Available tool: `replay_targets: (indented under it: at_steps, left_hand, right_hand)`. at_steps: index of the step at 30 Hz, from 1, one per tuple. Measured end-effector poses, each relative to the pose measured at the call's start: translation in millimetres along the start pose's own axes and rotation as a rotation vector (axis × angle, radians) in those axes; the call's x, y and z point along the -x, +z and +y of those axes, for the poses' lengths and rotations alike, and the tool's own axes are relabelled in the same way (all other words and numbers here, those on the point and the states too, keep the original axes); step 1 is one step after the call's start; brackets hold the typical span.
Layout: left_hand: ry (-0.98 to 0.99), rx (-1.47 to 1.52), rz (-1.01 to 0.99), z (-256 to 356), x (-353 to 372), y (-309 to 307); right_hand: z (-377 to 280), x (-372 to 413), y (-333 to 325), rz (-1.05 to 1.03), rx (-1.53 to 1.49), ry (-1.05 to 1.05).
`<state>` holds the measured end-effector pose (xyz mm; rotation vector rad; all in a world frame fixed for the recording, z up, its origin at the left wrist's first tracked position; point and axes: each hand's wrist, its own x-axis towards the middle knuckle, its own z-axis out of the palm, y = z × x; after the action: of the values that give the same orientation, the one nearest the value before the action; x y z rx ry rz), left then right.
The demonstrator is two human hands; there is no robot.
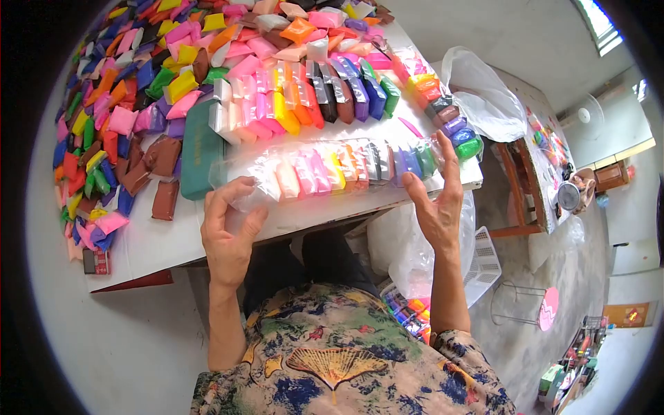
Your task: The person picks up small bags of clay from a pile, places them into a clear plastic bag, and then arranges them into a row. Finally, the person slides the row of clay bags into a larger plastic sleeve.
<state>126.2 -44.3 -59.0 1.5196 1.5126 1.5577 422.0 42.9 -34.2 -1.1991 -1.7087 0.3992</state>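
A long clear plastic bag (321,173) lies at the table's front edge, with a row of small coloured packets inside, running from white and pink through yellow and orange to black, blue and green. My left hand (234,225) pinches the bag's left end between thumb and fingers. At the right end, my right hand (438,197) has its thumb and forefinger spread around the green packets, touching the bag. Just behind the bag, rows of coloured packets (304,97) stand side by side, with a green box (202,149) at their left.
A large heap of loose coloured packets (124,104) covers the table's left and back. Another filled bag (453,123) lies at the right edge near a crumpled clear bag (487,97). Below stand a white basket (483,266) and a pink-topped stool (548,308).
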Motion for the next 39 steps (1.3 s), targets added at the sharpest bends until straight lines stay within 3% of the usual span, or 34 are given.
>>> replay_targets:
  at_steps: [15, 25, 39]
  left_hand:
    - [0.012, -0.022, -0.034, 4.9, -0.4, -2.7]
    - [0.075, -0.037, -0.017, 0.7, -1.6, -2.5]
    - [0.021, -0.037, -0.056, 3.2, -1.1, -5.7]
  right_hand:
    - [-21.8, 0.5, 17.9, 0.059, 0.288, -0.047]
    - [-34.9, -1.9, 18.5, 0.082, 0.342, -0.107]
    - [-46.2, -2.9, 26.2, 0.068, 0.381, -0.176]
